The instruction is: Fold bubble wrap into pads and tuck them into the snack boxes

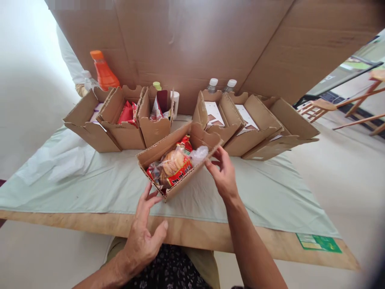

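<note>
We have a cardboard box [158, 152] of snack packets [173, 162] straight before us, at the middle of the tabletop [90, 222]. At its three o'clock, our right hand [224, 174] pinches the end wall, thumb against fingers. At seven o'clock, our left hand [147, 237] spreads its fingers loosely by the near corner, gripping nothing. More boxes [129, 138] line up from ten to two o'clock

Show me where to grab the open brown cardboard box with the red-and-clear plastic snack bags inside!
Probably hold the snack box by its two short end walls, one hand at each, reaching in from the near side. It's long and narrow, its ends face slantwise left and right, and a row of open brown cardboard boxes stands close behind it.
</note>
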A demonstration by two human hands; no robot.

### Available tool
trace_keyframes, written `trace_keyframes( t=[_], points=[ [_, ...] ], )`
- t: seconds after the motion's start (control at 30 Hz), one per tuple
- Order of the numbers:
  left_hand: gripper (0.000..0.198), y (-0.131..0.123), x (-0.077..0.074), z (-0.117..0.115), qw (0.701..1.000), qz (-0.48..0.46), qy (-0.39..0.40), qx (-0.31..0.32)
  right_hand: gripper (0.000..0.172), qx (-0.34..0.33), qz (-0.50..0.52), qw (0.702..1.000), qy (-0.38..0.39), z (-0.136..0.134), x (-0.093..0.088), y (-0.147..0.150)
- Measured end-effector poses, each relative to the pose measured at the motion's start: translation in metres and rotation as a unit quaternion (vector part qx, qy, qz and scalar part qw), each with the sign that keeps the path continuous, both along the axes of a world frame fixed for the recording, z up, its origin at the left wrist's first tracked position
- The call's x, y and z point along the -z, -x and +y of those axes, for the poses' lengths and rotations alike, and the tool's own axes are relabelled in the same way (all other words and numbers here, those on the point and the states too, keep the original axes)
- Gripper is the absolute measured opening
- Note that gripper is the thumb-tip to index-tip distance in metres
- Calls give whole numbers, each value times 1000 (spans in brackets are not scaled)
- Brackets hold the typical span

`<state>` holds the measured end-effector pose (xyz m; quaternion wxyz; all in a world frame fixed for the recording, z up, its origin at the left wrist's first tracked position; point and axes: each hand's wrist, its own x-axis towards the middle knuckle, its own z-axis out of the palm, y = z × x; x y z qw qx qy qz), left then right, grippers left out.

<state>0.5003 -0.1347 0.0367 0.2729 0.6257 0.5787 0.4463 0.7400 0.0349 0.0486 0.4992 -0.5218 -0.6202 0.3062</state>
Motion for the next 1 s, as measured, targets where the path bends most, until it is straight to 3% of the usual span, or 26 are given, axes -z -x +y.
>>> trace_keyframes(
  t=[0.07,0.13,0.23,0.33,0.43,0.57,0.63,0.77,0.9,1.0],
  points=[
    [52,4,1,19,999,-24,21,-19,61,66,-24,998,3,-39,6,-15],
    [64,5,3,48,998,-43,31,-22,56,114,-32,993,8,-82,15,-23],
    [84,0,6,102,999,-50,0,3,61,106,-36,994,10,-133,27,-17],
    [95,-10,6,148,998,-54,3,27,64,66,-49,997,7,-155,31,-4],
    [89,-18,4,167,997,-58,15,43,56,58,-56,997,10,-149,31,-4],
    [70,-28,6,156,994,-94,15,54,63,118,-50,992,19,-112,35,-25],
    [69,-36,8,151,992,-116,10,58,66,108,-50,992,38,-89,37,-34],
    [73,-45,8,162,991,-132,4,28,48,63,-64,994,60,-56,32,-34],
    [73,-41,3,177,991,-131,-1,31,38,45,-66,995,65,-50,19,-21],
    [72,-38,4,168,988,-144,7,51,35,50,-88,993,63,-55,15,-19]
  ],
)
